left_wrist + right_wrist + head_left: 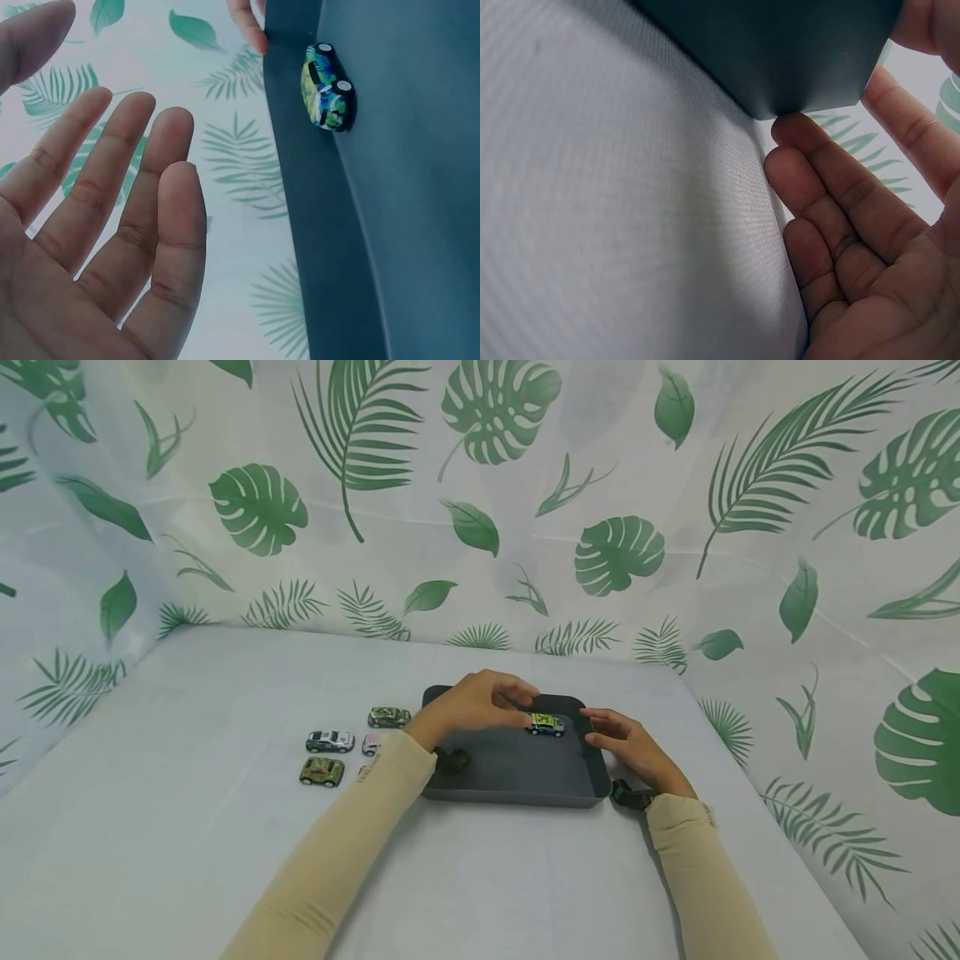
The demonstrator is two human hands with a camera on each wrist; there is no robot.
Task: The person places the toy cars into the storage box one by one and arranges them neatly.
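Observation:
A toy car (547, 724) with a yellow, green and blue pattern stands inside the dark grey tray (517, 797), close to its far wall. In the left wrist view the same car (328, 88) shows its side and white wheels. Over the tray reaches my left hand (487, 702), fingers loosely extended and apart from the car in the left wrist view. My right hand (633, 747) is at the tray's right wall. The right wrist view shows its fingers (870, 202) nearly straight at the tray's corner, with thumb and index tips partly hidden behind the rim.
Left of the tray stand several toy cars: a camouflage one (388, 717), a silver one (330, 742), an olive one (322, 772) and a pinkish one (371, 744) partly behind my left sleeve. A leaf-printed cloth (480, 527) rises behind the white table (187, 760).

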